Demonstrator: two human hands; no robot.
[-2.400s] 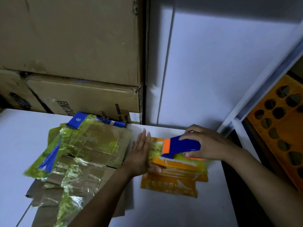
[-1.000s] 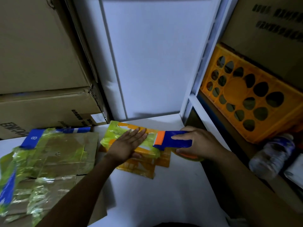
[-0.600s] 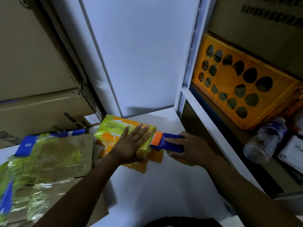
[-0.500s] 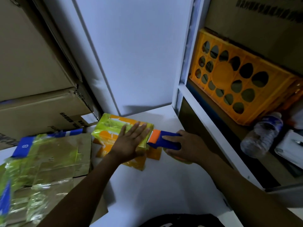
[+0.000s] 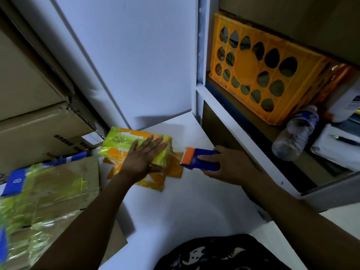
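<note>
left hand (image 5: 143, 159) flat on package (image 5: 120, 146) — right hand (image 5: 228, 164) grips dispenser (image 5: 200, 158)

The package (image 5: 116, 147) is wrapped in glossy, crinkled yellow-green film. The tape dispenser (image 5: 202, 165) is made of smooth blue and orange plastic with a slight sheen. The worktop (image 5: 185, 207) is finished in smooth, matt white. Matt brown cardboard is shown by the boxes (image 5: 39, 131), moulded orange plastic by the crate (image 5: 251, 65), and clear plastic by the bottle (image 5: 292, 137).
</note>
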